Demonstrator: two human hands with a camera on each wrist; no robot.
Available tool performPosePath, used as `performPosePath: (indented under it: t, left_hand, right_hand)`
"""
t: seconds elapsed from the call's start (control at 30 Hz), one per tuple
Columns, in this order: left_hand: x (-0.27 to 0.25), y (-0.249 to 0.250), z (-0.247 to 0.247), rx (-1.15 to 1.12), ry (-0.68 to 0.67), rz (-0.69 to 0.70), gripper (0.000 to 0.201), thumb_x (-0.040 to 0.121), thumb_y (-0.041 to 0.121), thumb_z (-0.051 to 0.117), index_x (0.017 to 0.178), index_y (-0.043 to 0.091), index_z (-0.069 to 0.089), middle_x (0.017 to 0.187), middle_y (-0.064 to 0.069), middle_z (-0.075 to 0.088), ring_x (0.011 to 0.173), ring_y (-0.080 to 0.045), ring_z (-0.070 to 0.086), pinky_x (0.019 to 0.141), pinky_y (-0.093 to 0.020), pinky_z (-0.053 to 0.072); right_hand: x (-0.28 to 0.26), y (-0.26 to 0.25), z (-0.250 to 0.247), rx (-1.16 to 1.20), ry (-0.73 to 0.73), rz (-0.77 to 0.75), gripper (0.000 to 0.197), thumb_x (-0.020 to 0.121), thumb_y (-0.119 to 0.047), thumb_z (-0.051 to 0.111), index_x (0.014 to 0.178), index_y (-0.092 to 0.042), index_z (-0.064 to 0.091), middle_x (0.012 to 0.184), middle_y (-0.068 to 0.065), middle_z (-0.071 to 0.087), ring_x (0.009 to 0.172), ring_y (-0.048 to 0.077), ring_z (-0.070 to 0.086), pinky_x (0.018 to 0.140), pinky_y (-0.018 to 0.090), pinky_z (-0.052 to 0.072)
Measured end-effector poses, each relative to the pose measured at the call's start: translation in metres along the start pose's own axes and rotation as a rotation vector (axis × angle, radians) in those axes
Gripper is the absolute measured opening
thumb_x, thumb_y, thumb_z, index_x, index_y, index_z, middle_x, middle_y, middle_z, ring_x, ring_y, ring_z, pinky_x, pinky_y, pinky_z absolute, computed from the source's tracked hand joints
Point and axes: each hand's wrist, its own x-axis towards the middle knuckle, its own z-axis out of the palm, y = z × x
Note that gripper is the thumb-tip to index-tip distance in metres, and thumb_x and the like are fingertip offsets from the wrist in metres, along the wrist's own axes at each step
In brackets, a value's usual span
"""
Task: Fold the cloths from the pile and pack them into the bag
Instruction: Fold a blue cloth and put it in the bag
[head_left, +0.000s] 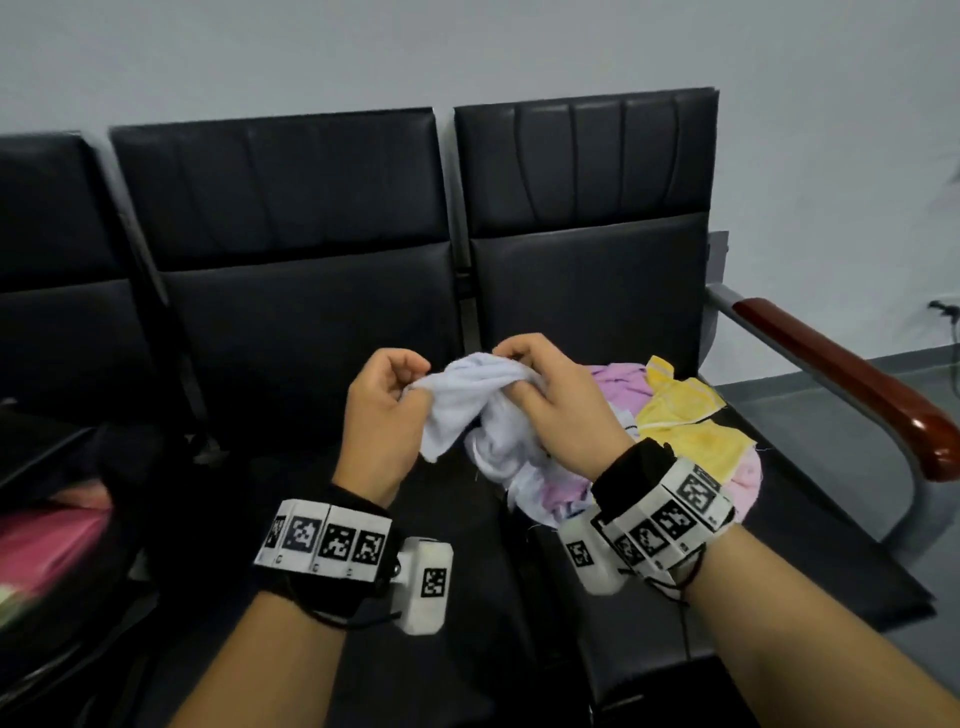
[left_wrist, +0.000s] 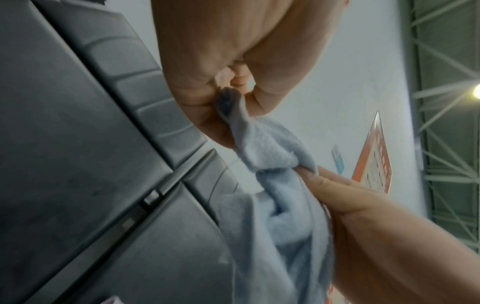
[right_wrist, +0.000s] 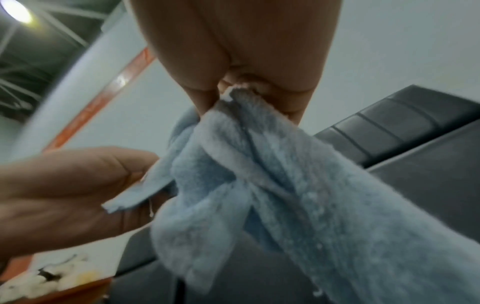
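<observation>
A crumpled pale blue cloth (head_left: 467, 410) hangs in the air between both hands above the black seats. My left hand (head_left: 387, 402) pinches its left edge, fingers curled; the left wrist view shows the pale blue cloth (left_wrist: 262, 144) caught between thumb and fingers. My right hand (head_left: 540, 389) grips the upper right part, and the right wrist view shows the pale blue cloth (right_wrist: 259, 174) bunched in its fingertips. The pile of cloths (head_left: 680, 431), pink, yellow and white, lies on the right seat behind my right wrist. A dark bag (head_left: 57, 519) with pink cloth inside sits at far left.
A row of black padded seats (head_left: 311, 322) spans the view in front of a grey wall. A wooden-topped armrest (head_left: 852, 384) bounds the right seat. The middle seat under my hands is bare.
</observation>
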Motion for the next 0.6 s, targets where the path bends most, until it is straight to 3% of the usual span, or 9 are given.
performPosePath:
  t: [0.07, 0.17, 0.27, 0.33, 0.4, 0.5, 0.6]
  left_hand:
    - [-0.007, 0.008, -0.033, -0.025, 0.062, 0.006, 0.035, 0.079, -0.011, 0.051, 0.088, 0.021, 0.062, 0.088, 0.004, 0.064, 0.077, -0.001, 0.060, 0.067, -0.015, 0.050]
    - [-0.023, 0.011, -0.082, -0.064, 0.116, -0.054, 0.032, 0.080, -0.012, 0.049, 0.086, 0.017, 0.063, 0.086, 0.002, 0.065, 0.075, -0.005, 0.061, 0.064, -0.017, 0.050]
    - [-0.043, 0.005, -0.122, -0.132, 0.122, -0.207, 0.029, 0.084, -0.012, 0.047, 0.087, 0.010, 0.065, 0.085, -0.008, 0.066, 0.070, -0.014, 0.062, 0.055, -0.024, 0.051]
    - [-0.057, -0.001, -0.142, -0.177, 0.140, -0.295, 0.029, 0.088, -0.013, 0.046, 0.086, 0.009, 0.065, 0.083, -0.010, 0.066, 0.073, -0.019, 0.062, 0.060, -0.029, 0.051]
    - [-0.071, -0.007, -0.157, -0.216, 0.158, -0.349, 0.032, 0.091, -0.014, 0.043, 0.082, 0.008, 0.064, 0.083, -0.009, 0.064, 0.074, -0.019, 0.061, 0.062, -0.030, 0.051]
    - [-0.090, -0.016, -0.175, -0.255, 0.150, -0.390, 0.031, 0.092, -0.016, 0.041, 0.083, 0.005, 0.063, 0.084, -0.012, 0.063, 0.076, -0.021, 0.062, 0.068, -0.032, 0.053]
    - [-0.100, -0.021, -0.192, -0.280, 0.128, -0.420, 0.027, 0.094, -0.013, 0.043, 0.088, 0.003, 0.064, 0.090, -0.017, 0.065, 0.080, -0.024, 0.066, 0.068, -0.031, 0.058]
  right_hand:
    - [-0.002, -0.021, 0.018, 0.082, -0.061, 0.026, 0.011, 0.096, -0.021, 0.056, 0.106, -0.027, 0.056, 0.093, -0.007, 0.066, 0.086, 0.006, 0.063, 0.075, 0.020, 0.052]
    - [-0.007, -0.032, 0.055, 0.081, -0.198, 0.038, 0.008, 0.098, -0.016, 0.055, 0.098, -0.019, 0.062, 0.092, -0.005, 0.067, 0.086, 0.007, 0.062, 0.078, 0.020, 0.050]
    - [-0.019, -0.031, 0.099, 0.036, -0.301, 0.124, 0.017, 0.099, -0.012, 0.051, 0.096, -0.016, 0.067, 0.093, -0.003, 0.070, 0.091, 0.011, 0.064, 0.088, 0.037, 0.052]
    - [-0.031, -0.032, 0.126, -0.002, -0.299, 0.146, 0.020, 0.098, -0.011, 0.052, 0.096, -0.024, 0.067, 0.098, -0.004, 0.069, 0.097, 0.011, 0.063, 0.093, 0.040, 0.051]
    - [-0.044, -0.037, 0.150, 0.020, -0.284, 0.095, 0.020, 0.093, -0.015, 0.059, 0.105, -0.030, 0.064, 0.105, -0.008, 0.066, 0.102, 0.006, 0.061, 0.093, 0.033, 0.051]
    - [-0.065, -0.054, 0.184, 0.099, -0.370, -0.006, 0.037, 0.078, -0.030, 0.070, 0.112, -0.038, 0.056, 0.108, -0.015, 0.060, 0.103, 0.002, 0.059, 0.084, 0.021, 0.050]
    - [-0.076, -0.065, 0.212, 0.041, -0.363, -0.084, 0.032, 0.081, -0.027, 0.069, 0.109, -0.036, 0.056, 0.102, -0.014, 0.059, 0.095, 0.001, 0.057, 0.078, 0.017, 0.045]
